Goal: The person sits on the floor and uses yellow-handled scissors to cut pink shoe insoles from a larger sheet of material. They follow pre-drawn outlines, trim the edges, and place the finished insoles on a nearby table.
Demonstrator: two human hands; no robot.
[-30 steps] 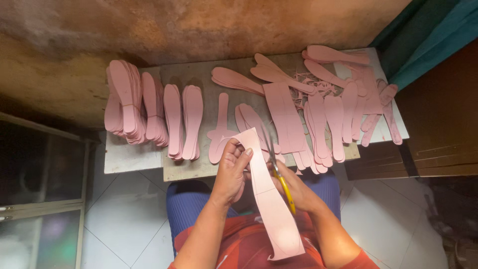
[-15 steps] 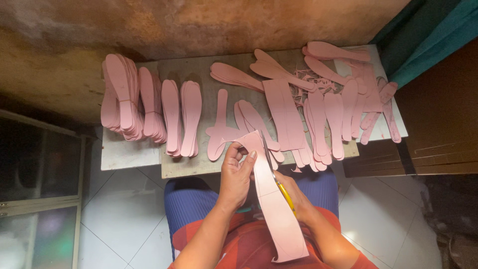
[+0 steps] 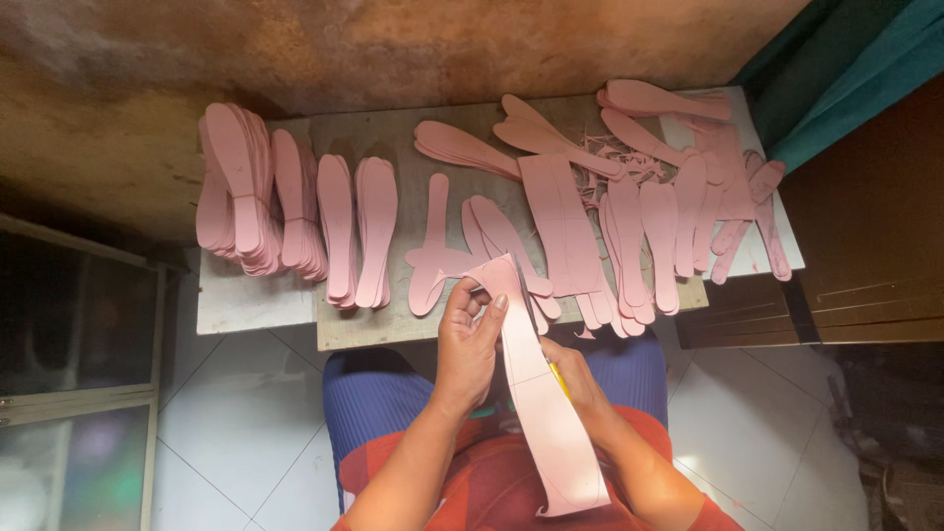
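I see my left hand (image 3: 467,339) with its grip pinching the pink strip (image 3: 536,393) at centre frame; my right hand (image 3: 580,379), behind it, clutches a yellow-handled tool (image 3: 559,379).

Stacks of pink foam insole cutouts (image 3: 295,211) sit left on the grey wooden board (image 3: 393,329), loose pink foam strips (image 3: 649,216) piled right, long pink foam strip (image 3: 541,393) nearest.

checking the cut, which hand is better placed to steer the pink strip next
Left, probably. The left hand pinches the pink strip at its top end near the table edge, so it can turn the strip. The right hand sits mostly behind it, gripping a yellow-handled tool.
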